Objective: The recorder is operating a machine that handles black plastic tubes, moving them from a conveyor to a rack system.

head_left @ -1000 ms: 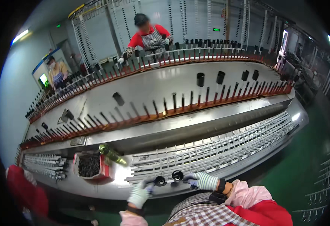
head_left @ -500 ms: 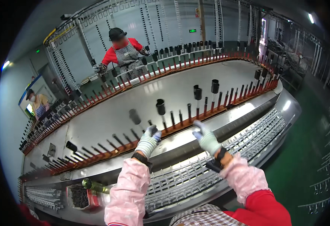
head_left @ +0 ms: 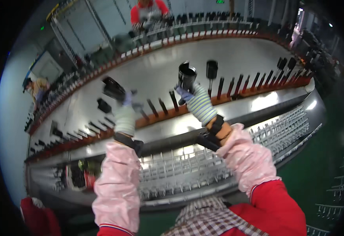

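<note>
My right hand point(head_left: 199, 104), in a striped glove with bluish fingertips, is closed round a glossy black cylindrical cup point(head_left: 187, 75) with an open top. Farther left, my left hand point(head_left: 125, 114) is smeared by motion; its fingers close against the lower end of another black cylindrical cup point(head_left: 113, 89), which tilts to the left. A third black cup point(head_left: 212, 70) stands on a thin rod just right of my right hand. Beyond the left hand, one more black cup point(head_left: 103, 105) leans over the row of dark upright pegs point(head_left: 163, 106).
The pegs rise from an orange-brown track point(head_left: 156, 118) looping round a shiny metal table point(head_left: 152, 74). Nearer me lie metal racks with small hooks point(head_left: 187, 169). A box of dark small parts point(head_left: 77, 176) sits at left. Co-workers point(head_left: 150, 15) stand across and at far left.
Both hands have moved up and forward from the track's near edge to the black cups. The right hand has closed on one, the left on another. The whole view has shifted.
</note>
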Demonstrator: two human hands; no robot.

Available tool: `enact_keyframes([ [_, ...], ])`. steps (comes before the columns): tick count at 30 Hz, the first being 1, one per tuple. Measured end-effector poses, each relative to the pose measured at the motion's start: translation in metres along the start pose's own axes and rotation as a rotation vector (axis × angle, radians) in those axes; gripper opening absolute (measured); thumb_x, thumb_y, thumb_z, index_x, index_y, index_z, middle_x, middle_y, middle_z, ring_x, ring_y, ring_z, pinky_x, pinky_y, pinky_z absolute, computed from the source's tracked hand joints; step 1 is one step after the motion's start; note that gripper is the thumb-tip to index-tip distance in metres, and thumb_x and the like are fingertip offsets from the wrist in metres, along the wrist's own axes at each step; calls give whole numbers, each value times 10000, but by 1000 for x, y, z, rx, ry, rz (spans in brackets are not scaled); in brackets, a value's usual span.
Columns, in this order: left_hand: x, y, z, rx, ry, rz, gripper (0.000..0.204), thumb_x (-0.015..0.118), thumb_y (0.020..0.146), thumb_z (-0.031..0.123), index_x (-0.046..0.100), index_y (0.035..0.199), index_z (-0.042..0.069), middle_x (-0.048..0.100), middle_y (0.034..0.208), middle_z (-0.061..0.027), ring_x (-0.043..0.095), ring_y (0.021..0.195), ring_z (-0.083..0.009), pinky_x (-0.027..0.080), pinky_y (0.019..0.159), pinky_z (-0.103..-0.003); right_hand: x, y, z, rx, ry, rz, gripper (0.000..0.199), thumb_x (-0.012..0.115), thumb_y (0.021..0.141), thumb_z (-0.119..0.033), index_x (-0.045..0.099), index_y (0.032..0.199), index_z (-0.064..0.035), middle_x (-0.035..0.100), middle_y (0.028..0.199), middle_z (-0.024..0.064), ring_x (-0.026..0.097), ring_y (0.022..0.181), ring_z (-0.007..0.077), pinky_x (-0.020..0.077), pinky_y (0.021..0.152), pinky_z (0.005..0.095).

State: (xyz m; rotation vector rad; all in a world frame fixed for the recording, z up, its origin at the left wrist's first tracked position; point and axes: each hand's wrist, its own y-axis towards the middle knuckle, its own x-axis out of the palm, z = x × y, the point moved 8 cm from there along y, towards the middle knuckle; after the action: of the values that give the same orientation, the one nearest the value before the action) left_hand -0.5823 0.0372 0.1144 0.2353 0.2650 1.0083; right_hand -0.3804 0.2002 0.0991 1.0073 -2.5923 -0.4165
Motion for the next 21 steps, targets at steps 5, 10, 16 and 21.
enact_keyframes([
  [5, -4, -134, 121, -65, -181, -55, 386, 492, 936, 373, 541, 1112, 33, 636, 1000, -107, 613, 647, -139, 499, 598, -243, 1, -117, -59, 274, 126, -114, 304, 627, 847, -91, 549, 1140, -71, 618, 883, 3, 565, 672, 68, 461, 555, 201],
  [10, -44, -295, 69, -421, -115, -218, 383, 601, 883, 305, 556, 1078, -21, 620, 987, -131, 637, 724, -181, 533, 624, -270, 48, -248, -30, 331, 59, -336, 326, 602, 820, 26, 580, 1133, -60, 618, 910, 14, 561, 781, 77, 484, 675, 218],
  [16, -80, -366, -60, -446, -255, -109, 308, 586, 877, 127, 554, 1140, -29, 608, 1050, -104, 620, 803, -176, 522, 703, -282, 79, -338, 10, 364, 196, -362, 335, 551, 862, 5, 540, 1193, -41, 597, 906, -1, 543, 793, 86, 470, 733, 231],
  [21, -103, -367, -144, -319, 175, -118, 257, 611, 833, 151, 607, 1050, 13, 669, 920, -115, 637, 785, -210, 497, 682, -316, 107, -344, 40, 307, 16, -479, 385, 587, 802, 0, 557, 1177, -82, 633, 867, 53, 582, 757, 125, 488, 707, 260],
])
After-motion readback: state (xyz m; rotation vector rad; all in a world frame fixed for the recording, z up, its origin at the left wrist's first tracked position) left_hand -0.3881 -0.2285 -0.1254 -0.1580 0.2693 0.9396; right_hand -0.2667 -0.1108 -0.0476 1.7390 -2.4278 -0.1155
